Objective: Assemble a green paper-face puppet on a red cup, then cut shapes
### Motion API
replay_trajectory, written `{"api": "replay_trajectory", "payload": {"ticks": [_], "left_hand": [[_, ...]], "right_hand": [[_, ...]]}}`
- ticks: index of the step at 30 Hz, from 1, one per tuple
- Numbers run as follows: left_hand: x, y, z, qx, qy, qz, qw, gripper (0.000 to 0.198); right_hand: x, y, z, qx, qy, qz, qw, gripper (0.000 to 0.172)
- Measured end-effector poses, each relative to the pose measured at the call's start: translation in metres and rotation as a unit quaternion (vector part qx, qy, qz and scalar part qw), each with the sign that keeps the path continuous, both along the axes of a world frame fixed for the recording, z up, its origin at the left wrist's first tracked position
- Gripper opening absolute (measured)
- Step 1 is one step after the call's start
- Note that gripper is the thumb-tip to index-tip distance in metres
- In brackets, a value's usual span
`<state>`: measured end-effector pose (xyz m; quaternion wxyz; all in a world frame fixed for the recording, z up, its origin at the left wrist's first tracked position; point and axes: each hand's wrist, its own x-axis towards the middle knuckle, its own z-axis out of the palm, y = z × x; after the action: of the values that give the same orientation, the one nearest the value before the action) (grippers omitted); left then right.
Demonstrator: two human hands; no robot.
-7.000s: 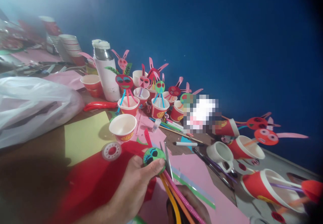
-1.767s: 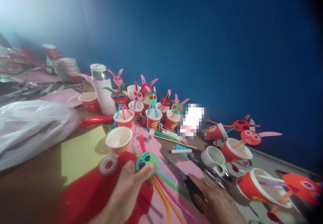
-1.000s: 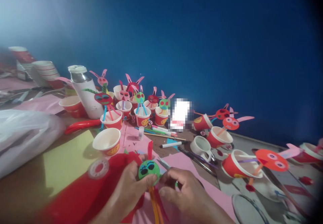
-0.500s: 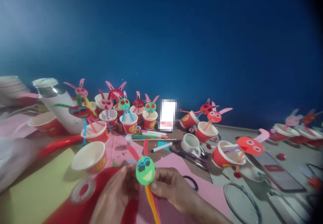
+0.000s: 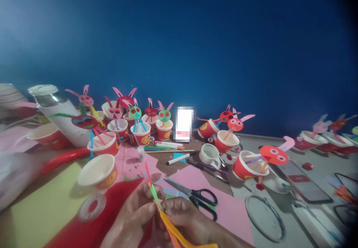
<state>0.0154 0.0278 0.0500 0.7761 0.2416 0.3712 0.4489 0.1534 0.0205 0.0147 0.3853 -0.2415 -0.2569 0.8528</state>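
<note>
In front of me a paper puppet is turned edge-on, so its green head shows only as a thin strip with pink ears above. Orange and yellow paper strips hang from it toward the lower right. My left hand pinches the head from the left, thumb against it. From the other side my right hand is closed on the puppet where head and strips meet; some fingertips are hidden. Black-handled scissors lie on pink paper just beyond my right hand.
Red paper cups with paper puppets stand along the back. A white mug, a white marker and pens lie mid-table. Left are a tape roll, a tilted cup and a flask. A phone lies right.
The puppet has turned from facing me to edge-on, and its head sits lower. My left hand has closed in on it. The scissors behind it have come into clear view.
</note>
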Motion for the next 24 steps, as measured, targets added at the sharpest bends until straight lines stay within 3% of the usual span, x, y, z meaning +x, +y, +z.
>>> {"api": "replay_trajectory", "payload": {"ticks": [3,7,11,15,20,24], "left_hand": [[0.002,0.001,0.002,0.027,0.018,-0.019,0.999,0.049],[0.001,0.001,0.002,0.033,0.028,-0.035,0.998,0.016],[-0.001,0.000,0.000,-0.011,0.031,0.017,0.999,0.032],[-0.003,0.002,-0.004,-0.003,-0.017,-0.003,1.000,0.033],[0.000,0.000,-0.003,-0.044,-0.022,0.012,0.999,0.029],[0.005,-0.001,0.000,-0.050,-0.033,0.020,0.998,0.019]], "right_hand": [[0.004,0.001,-0.004,-0.002,0.011,0.025,1.000,0.038],[0.011,0.006,-0.004,0.020,0.017,0.072,0.997,0.047],[0.014,0.010,-0.003,0.036,-0.015,0.076,0.996,0.044],[0.016,0.013,-0.005,0.024,-0.046,0.078,0.996,0.037],[0.015,0.015,-0.012,0.023,-0.100,0.091,0.991,0.039],[0.016,0.016,-0.013,0.062,-0.172,0.064,0.981,0.046]]}}
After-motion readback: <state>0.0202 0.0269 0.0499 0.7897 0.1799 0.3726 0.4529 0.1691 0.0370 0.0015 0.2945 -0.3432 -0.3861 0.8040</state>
